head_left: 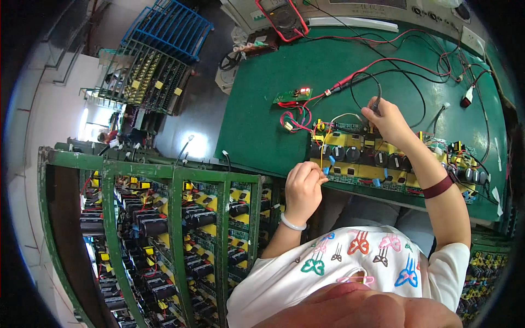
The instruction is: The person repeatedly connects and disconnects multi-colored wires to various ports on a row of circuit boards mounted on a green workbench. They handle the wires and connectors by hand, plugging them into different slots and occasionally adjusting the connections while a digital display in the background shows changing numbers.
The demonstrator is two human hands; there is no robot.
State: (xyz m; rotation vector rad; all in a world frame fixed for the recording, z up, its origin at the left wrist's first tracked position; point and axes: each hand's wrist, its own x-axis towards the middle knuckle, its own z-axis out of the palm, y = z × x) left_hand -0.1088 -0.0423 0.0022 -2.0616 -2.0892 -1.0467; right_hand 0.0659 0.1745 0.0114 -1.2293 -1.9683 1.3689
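My right hand (386, 119) is closed around a black test probe (375, 104), held upright over the far edge of a long circuit board (355, 156); the fingers hide its tip. At the board's near left corner my left hand (305, 187) pinches what looks like a thin yellow wire (322, 156), which rises from the fingertips across the board. Black capacitors, yellow parts and blue discs cover this board. To its left lies a small green board (295, 97) with a lit red display, joined to red wires. A red test probe (343, 82) rests beside it.
A multimeter (281, 19) in a red case stands at the back of the green tabletop (251, 109). Cables wind over the right side. A green metal rack (175, 229) full of boards stands close at my left; a blue rack (172, 30) is farther off.
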